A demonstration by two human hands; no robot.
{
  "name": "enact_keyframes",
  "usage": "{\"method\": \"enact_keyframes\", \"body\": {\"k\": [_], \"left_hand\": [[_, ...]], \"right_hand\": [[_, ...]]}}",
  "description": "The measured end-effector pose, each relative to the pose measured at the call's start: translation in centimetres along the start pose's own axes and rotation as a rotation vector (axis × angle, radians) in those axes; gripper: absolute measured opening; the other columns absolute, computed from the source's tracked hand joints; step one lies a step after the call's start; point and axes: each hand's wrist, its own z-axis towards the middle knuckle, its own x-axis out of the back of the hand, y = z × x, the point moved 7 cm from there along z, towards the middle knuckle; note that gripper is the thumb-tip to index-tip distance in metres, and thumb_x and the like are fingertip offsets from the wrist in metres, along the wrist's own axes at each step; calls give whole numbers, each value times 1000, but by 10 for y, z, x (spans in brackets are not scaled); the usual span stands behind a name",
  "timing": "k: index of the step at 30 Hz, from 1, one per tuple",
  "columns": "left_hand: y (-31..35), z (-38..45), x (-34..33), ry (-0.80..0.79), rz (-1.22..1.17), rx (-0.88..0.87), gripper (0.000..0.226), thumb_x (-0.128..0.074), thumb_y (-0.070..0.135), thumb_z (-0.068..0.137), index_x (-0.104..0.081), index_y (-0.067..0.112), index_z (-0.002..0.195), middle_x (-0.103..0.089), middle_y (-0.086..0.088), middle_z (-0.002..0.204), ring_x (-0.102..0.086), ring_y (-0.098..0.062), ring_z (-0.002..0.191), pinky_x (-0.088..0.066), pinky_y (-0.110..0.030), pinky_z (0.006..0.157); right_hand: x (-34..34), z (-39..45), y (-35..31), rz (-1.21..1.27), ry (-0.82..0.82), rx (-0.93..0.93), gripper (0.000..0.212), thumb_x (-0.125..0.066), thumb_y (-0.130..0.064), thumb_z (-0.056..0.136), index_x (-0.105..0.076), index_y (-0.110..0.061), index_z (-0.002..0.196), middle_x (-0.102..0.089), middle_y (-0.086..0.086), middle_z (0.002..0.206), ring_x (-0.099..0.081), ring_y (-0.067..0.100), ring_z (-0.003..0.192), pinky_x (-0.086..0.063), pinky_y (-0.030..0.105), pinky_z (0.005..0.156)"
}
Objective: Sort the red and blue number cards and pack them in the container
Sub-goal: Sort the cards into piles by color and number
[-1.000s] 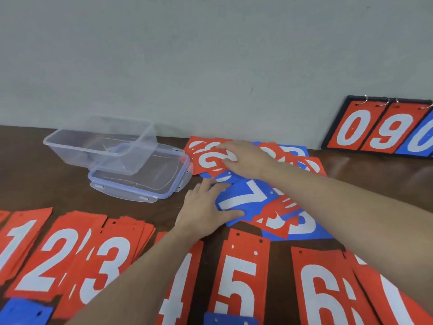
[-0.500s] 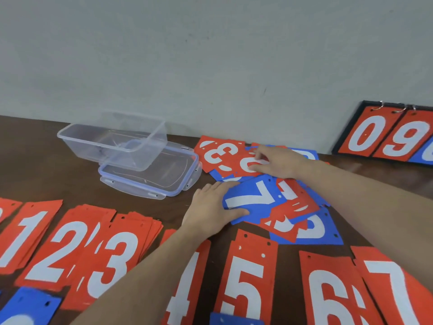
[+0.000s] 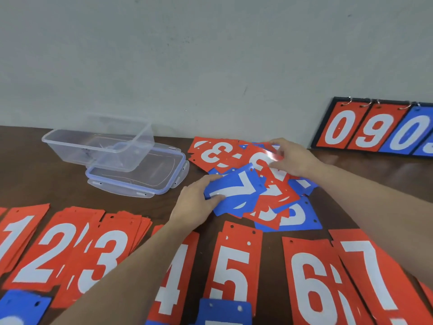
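A mixed heap of red and blue number cards (image 3: 269,200) lies at the table's middle back. My left hand (image 3: 196,205) grips the left end of a blue 7 card (image 3: 236,191) on the heap, thumb on top. My right hand (image 3: 290,158) pinches a red card (image 3: 260,158) near the heap's far edge. A clear plastic container (image 3: 98,141) stands at back left, resting partly on its lid (image 3: 140,177). Sorted red piles run along the front: 1 (image 3: 16,238), 2 (image 3: 56,249), 3 (image 3: 105,254), 4 (image 3: 173,277), 5 (image 3: 234,270), 6 (image 3: 314,282), 7 (image 3: 370,275).
A black scoreboard (image 3: 379,130) with ringed red and blue cards leans on the wall at back right. Blue cards (image 3: 21,306) lie at the front edge, another blue card (image 3: 222,310) below the 5 pile. Brown table (image 3: 28,174) ends at the grey wall.
My left hand has lifted the blue 7 card's left end and now grips it. My right hand moved right across the heap and took hold of a red card. The view shifted.
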Motion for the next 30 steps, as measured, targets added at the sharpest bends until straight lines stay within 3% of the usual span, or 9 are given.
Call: {"method": "enact_keyframes", "body": {"k": [2, 4, 7, 12, 15, 21, 25, 28, 30], "left_hand": [[-1, 0, 0, 2, -10, 16, 46, -64, 36, 96, -48, 39, 139, -54, 8, 143, -53, -17, 127, -54, -29, 90], [-1, 0, 1, 11, -58, 33, 39, -64, 31, 97, -51, 37, 133, -56, 8, 139, -55, -13, 124, -48, -16, 78], [-5, 4, 4, 19, -156, 79, 25, -64, 23, 97, -55, 34, 117, -61, 8, 131, -57, -13, 120, -51, -22, 78], [7, 3, 21, 103, -377, 133, 23, -62, 3, 94, -51, 23, 99, -66, -1, 105, -66, -21, 102, -47, -21, 69], [16, -11, 31, 133, -516, 115, 36, -62, -4, 92, -45, 27, 98, -69, -10, 107, -69, -29, 97, -54, -35, 72], [38, -63, 42, 6, -663, 2, 87, -54, -15, 91, -24, 48, 144, -65, 4, 131, -67, -16, 115, -58, -37, 89], [45, -97, 40, -6, -693, 65, 78, -53, -11, 93, -41, 53, 137, -62, 15, 132, -66, -8, 112, -59, -34, 84], [52, -117, 26, -46, -611, 138, 60, -51, -1, 98, -56, 52, 125, -55, 17, 134, -65, -7, 110, -60, -38, 85], [63, -128, 12, -106, -579, 178, 52, -46, 3, 101, -61, 49, 123, -53, 24, 125, -70, -4, 98, -62, -38, 79]], "right_hand": [[12, -12, 5, 19, 37, -42, 46, -69, -22, 91, -57, -22, 135, -66, 3, 122, -62, 21, 100, -49, 30, 78], [28, -25, 14, 94, 108, -83, 27, -65, -18, 93, -67, -17, 121, -70, 3, 117, -65, 22, 100, -54, 35, 81], [49, -54, 27, 226, 208, -139, 18, -62, -16, 95, -61, -14, 114, -69, 5, 111, -66, 23, 98, -55, 41, 86], [50, -114, 39, 719, 208, -233, 52, -67, -8, 93, -43, -19, 138, -61, -5, 126, -63, 19, 112, -58, 43, 89], [44, -149, 34, 941, 209, -214, 78, -71, 2, 88, -27, -28, 145, -55, -3, 133, -62, 22, 117, -62, 46, 77], [33, -211, 20, 1089, 229, -241, 109, -73, 6, 83, -10, -56, 146, -56, -6, 127, -67, 21, 107, -62, 51, 72], [34, -245, 21, 1065, 235, -255, 79, -68, 5, 88, -33, -49, 134, -62, 0, 122, -71, 25, 100, -62, 45, 62], [38, -269, 30, 1040, 276, -291, 55, -55, 3, 97, -47, -40, 129, -66, 2, 101, -71, 9, 66, -55, 34, 47], [42, -287, 44, 1023, 340, -336, 48, -52, 0, 98, -52, -40, 124, -67, 4, 98, -68, 11, 61, -55, 35, 50]]}}
